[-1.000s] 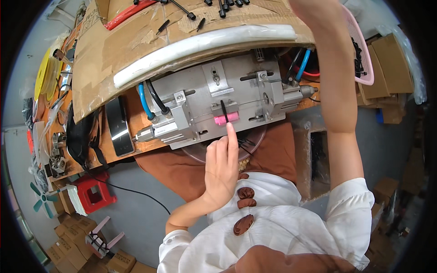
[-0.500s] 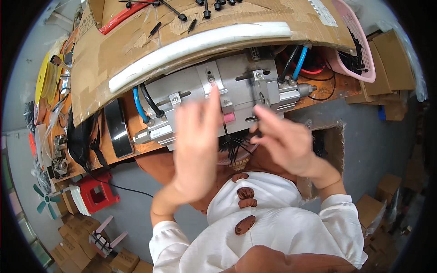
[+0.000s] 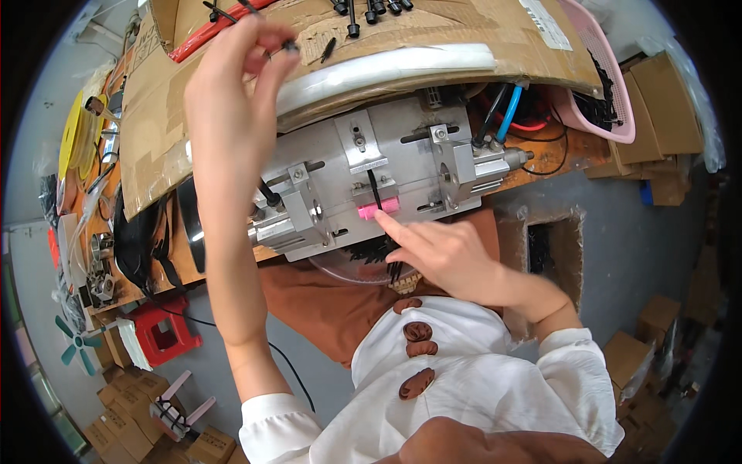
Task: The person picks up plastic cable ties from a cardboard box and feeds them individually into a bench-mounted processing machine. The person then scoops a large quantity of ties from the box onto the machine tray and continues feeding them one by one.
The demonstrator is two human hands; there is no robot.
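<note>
My left hand (image 3: 247,66) reaches over the cardboard at the far left. Its thumb and fingers pinch a thin black rod with a round knob end (image 3: 290,46); part of it is hidden by the fingers. My right hand (image 3: 452,259) is at the front of a metal clamping fixture (image 3: 340,139), index finger stretched out and thumb apart. That fingertip touches or nearly touches another thin black rod (image 3: 374,185), which lies across a pink block (image 3: 369,210) in the fixture's middle. Below the fixture's front edge sits a bundle of black strips (image 3: 371,250) in a clear bowl (image 3: 340,271).
Several black knobbed rods (image 3: 353,29) lie on the cardboard sheet (image 3: 433,31), which has a white foam strip (image 3: 386,66) along its edge. Blue air hoses (image 3: 510,112) feed the fixture. A pink basket (image 3: 624,100) stands right; a red stool (image 3: 166,332) is on the floor.
My left hand has moved from above the fixture up and left onto the cardboard and taken hold of a black rod. My right hand has shifted left, its index finger now at the pink block.
</note>
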